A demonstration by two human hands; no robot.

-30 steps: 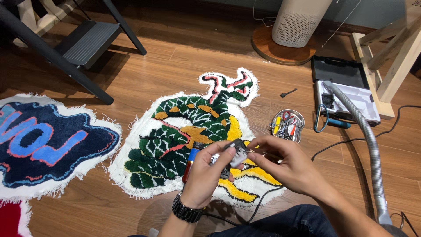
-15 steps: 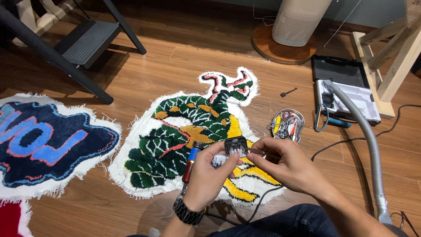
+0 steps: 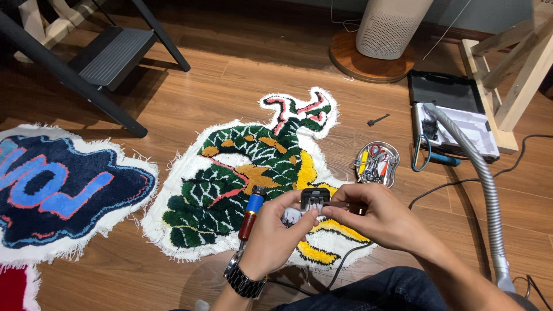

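Note:
My left hand and my right hand meet over the lower edge of a green, yellow and white tufted rug on the wooden floor. Between the fingertips of both hands is a small black clipper head with pale parts under it. My left wrist wears a dark watch. A tool with a blue and red-brown handle lies on the rug just left of my left hand. A black cord runs from under my hands toward my knees.
A blue and navy rug lies at the left. A round metal tray of small tools, an open black case, a grey vacuum hose, a black step stool and a white cylindrical appliance surround the spot.
The black clipper head has turned between my fingers and now sits upright between both hands. My hands stayed in the same spot over the rug's lower edge.

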